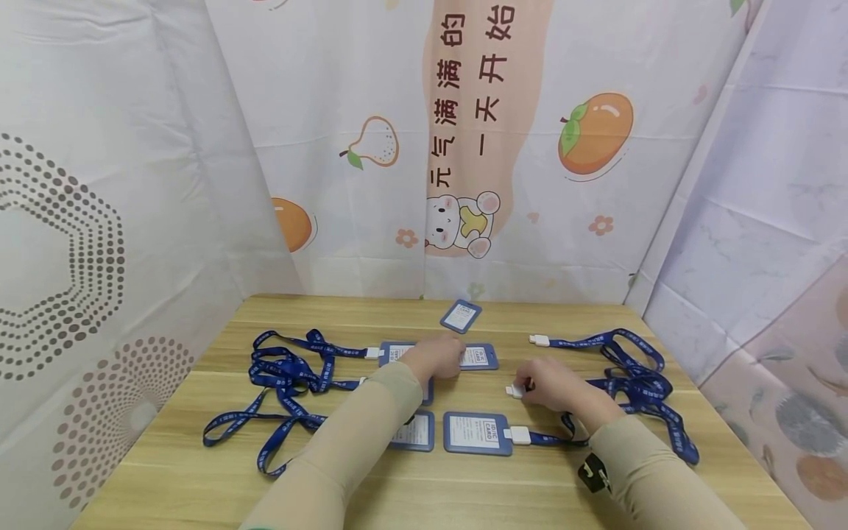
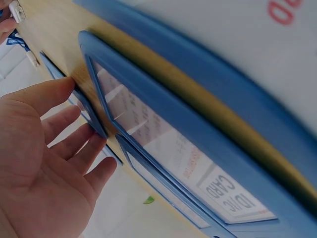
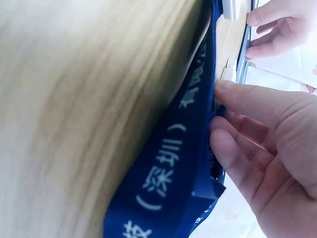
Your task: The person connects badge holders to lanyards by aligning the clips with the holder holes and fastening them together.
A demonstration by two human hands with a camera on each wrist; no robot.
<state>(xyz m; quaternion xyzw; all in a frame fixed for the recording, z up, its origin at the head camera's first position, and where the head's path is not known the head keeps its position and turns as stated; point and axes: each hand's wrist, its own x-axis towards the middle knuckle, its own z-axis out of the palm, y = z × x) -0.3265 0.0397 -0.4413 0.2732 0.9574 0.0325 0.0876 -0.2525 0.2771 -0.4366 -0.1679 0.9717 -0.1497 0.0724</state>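
Observation:
My left hand (image 1: 440,355) reaches over a blue ID card holder (image 1: 480,357) lying flat at the middle of the table. In the left wrist view the thumb and fingers (image 2: 91,135) hold that holder by its opposite edges. To its right, my right hand (image 1: 553,384) pinches a blue lanyard (image 3: 171,148) just behind its white plastic clip (image 1: 514,391). The clip points left and stands apart from the holder. Nearer the front, another card holder (image 1: 473,433) is joined to a lanyard by a white clip (image 1: 520,435).
On the left, several card holders (image 1: 419,433) have blue lanyards (image 1: 285,368) attached, lying in loose loops. A loose holder (image 1: 461,315) lies near the back edge. A further lanyard's white clip (image 1: 539,340) lies at the back right. Printed curtains (image 1: 371,221) stand around the table.

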